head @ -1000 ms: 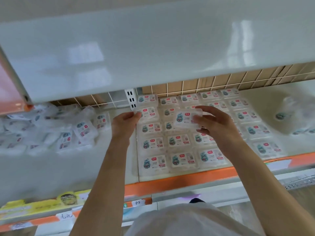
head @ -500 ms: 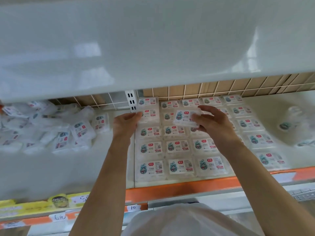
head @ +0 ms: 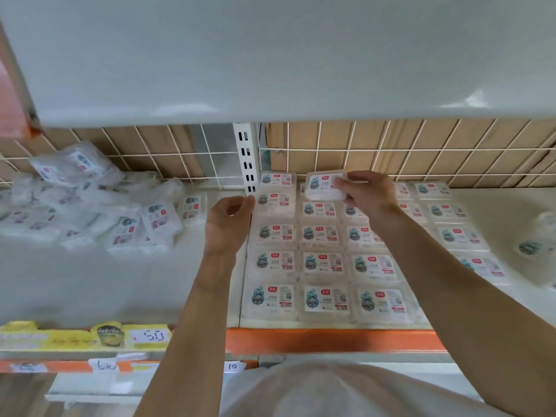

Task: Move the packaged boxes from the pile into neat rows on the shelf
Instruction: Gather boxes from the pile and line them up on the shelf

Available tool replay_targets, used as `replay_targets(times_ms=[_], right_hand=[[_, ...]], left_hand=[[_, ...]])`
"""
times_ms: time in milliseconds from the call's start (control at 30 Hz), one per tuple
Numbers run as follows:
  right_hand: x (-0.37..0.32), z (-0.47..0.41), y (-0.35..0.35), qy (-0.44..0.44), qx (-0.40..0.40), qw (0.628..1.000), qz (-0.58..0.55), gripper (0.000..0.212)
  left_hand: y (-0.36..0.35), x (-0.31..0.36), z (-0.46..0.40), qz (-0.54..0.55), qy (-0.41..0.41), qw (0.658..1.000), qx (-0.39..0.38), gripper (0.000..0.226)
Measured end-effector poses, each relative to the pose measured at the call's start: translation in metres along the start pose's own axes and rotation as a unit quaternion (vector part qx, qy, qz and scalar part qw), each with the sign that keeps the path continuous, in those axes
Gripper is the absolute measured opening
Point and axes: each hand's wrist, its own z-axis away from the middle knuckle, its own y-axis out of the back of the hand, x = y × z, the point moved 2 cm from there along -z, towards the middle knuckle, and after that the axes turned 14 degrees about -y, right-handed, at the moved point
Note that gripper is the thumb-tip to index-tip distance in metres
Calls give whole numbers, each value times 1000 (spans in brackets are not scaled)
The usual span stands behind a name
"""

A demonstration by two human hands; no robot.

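Small white packaged boxes with teal and red labels lie in neat rows [head: 323,263] on the right section of the shelf [head: 331,340]. A loose pile of the same boxes [head: 90,206] covers the left section. My right hand [head: 371,197] pinches one box [head: 322,186] by its right edge and holds it slightly tilted over the back of the second column. My left hand [head: 230,218] has loosely curled fingers; its fingertips reach the left edge of the second box from the back in the left column [head: 275,201] and hold nothing.
A white upper shelf [head: 270,55] hangs low overhead. A wire grid [head: 391,152] backs the shelf, with a slotted upright post [head: 247,158] between the sections. Plastic-wrapped round items [head: 532,245] lie at far right. Price labels [head: 150,337] line the front edge.
My right hand has carried the box further back, toward the rear of the second column. My left hand stays at the left column's edge. The camera has dropped, so more of the back grid shows.
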Motion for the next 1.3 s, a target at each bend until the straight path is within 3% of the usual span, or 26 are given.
replay_targets(times_ms=[233, 433, 733, 900, 967, 1067, 1300], right_hand=[[-2, -13, -11, -4, 25, 999, 48, 32], [-4, -15, -18, 12, 35, 997, 65, 27], [-3, -9, -17, 79, 26, 988, 131, 19], [-3, 7, -13, 113, 21, 985, 126, 37], [-2, 20, -12, 138, 17, 982, 126, 34], [4, 43, -14, 155, -9, 981, 114, 29], [18, 93, -20, 183, -115, 964, 152, 24]], left_hand=[[14, 1, 9, -48, -10, 999, 22, 33], [3, 2, 18, -46, 3, 999, -20, 40], [-8, 5, 22, -17, 2, 999, -36, 26], [-8, 7, 24, -22, 12, 999, -29, 29], [-6, 5, 27, -35, 22, 999, -23, 40], [1, 3, 37, -63, 26, 997, -20, 46], [38, 7, 69, -109, 8, 994, 10, 32]])
